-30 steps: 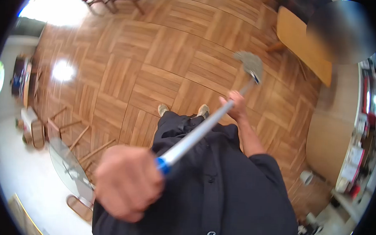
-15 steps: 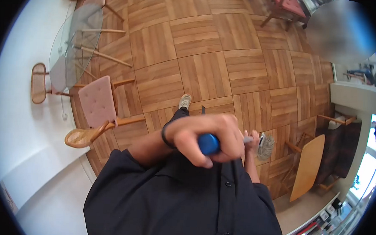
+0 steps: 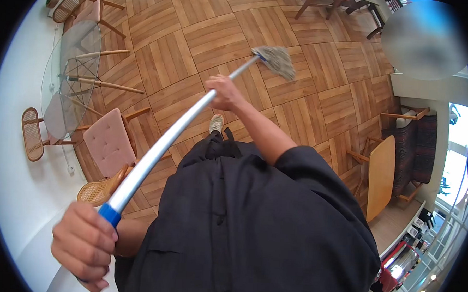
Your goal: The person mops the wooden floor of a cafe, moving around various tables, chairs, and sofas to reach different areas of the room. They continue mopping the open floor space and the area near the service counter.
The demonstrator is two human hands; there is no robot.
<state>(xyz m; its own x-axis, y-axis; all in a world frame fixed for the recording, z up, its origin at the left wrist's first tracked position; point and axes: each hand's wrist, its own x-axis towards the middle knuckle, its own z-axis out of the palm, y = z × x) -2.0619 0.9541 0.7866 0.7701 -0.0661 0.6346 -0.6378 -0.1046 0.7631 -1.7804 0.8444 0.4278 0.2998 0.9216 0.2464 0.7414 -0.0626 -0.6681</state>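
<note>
A string mop with a silver pole [image 3: 161, 148] slants across my body. My left hand [image 3: 83, 246] is closed around its top end, just behind the blue collar [image 3: 110, 213], low at the left. Farther down the pole, my right hand [image 3: 223, 92] grips it with the arm stretched forward. The grey-beige mop head [image 3: 276, 62] lies spread on the wooden parquet floor [image 3: 202, 35] ahead of me, slightly blurred. One light shoe [image 3: 216, 123] shows below my right hand.
At left stand a pink-cushioned chair [image 3: 109, 143] and a round glass table [image 3: 72, 76] beside a white wall. On the right are a wooden table [image 3: 380, 178] and a dark patterned sofa [image 3: 421, 149]. A red-seated chair [image 3: 324, 1] stands at the far top.
The mop head has swung from the right to the floor ahead. My left hand has moved from my chest to the lower left, while my right hand has moved forward and left.
</note>
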